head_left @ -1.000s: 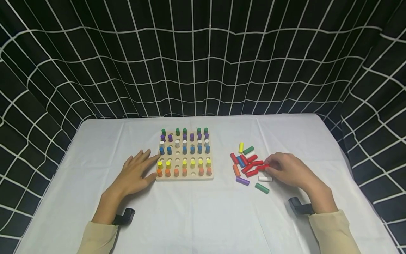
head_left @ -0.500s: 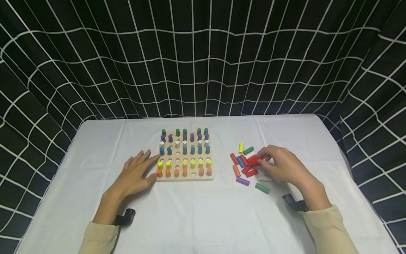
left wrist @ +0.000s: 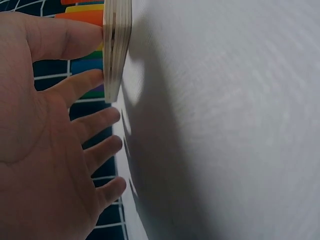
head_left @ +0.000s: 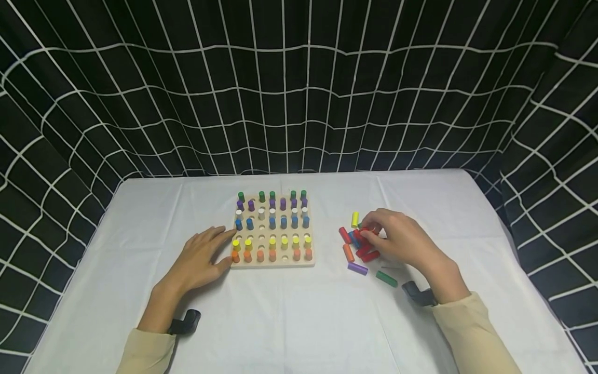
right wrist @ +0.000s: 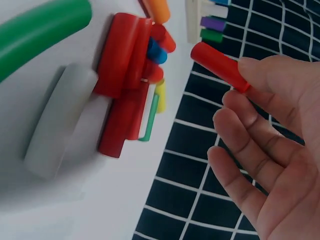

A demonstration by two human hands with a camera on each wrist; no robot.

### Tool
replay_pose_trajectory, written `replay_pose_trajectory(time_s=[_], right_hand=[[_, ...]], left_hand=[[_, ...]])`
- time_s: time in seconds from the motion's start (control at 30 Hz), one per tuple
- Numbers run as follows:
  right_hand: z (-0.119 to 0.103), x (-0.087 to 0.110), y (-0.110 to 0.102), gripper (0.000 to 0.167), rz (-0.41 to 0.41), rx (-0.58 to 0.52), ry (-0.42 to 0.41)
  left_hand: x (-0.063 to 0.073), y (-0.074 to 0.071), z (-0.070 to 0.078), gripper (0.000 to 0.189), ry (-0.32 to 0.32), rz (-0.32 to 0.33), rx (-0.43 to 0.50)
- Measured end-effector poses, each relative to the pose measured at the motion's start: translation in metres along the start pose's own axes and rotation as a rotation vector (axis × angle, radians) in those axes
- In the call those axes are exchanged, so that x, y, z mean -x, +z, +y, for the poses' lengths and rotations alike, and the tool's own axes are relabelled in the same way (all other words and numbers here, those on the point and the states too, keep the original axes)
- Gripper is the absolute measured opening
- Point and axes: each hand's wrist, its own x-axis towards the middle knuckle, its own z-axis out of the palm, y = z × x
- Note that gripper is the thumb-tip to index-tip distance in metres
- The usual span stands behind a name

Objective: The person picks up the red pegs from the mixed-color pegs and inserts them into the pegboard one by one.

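A wooden pegboard (head_left: 290, 231) stands left of centre, holding upright pegs in colour rows: green, purple, white, blue, yellow and orange. Between blue and yellow runs a row of bare holes. My left hand (head_left: 192, 263) lies at its left side, fingers spread, with thumb and index fingertip touching the edge. My right hand (head_left: 405, 240) pinches a red peg (right wrist: 220, 66) between thumb and index finger, over the pile of loose pegs; its other fingers are loosely bent. In the right wrist view the held peg is raised off the cloth, beside more red pegs (right wrist: 116, 55).
Around the pile lie a purple peg (head_left: 357, 268), a green peg (head_left: 386, 279), an orange peg (head_left: 348, 253) and a yellow peg (head_left: 355, 219). A white peg (right wrist: 62, 120) lies beneath the right hand. A dark curtain with white grid lines (head_left: 299, 104) encloses the white-covered table (head_left: 299, 322).
My right hand has moved left across the pile with the red peg, now covering several loose pegs. The left hand stays at the board's edge.
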Motion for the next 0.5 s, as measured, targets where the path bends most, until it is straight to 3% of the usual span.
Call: replay_pose_trajectory(time_s=[0.5], right_hand=[[-0.019, -0.018, 0.007, 0.016, -0.004, 0.013, -0.085]], left_hand=[[-0.001, 0.003, 0.002, 0.070, -0.014, -0.012, 0.018]])
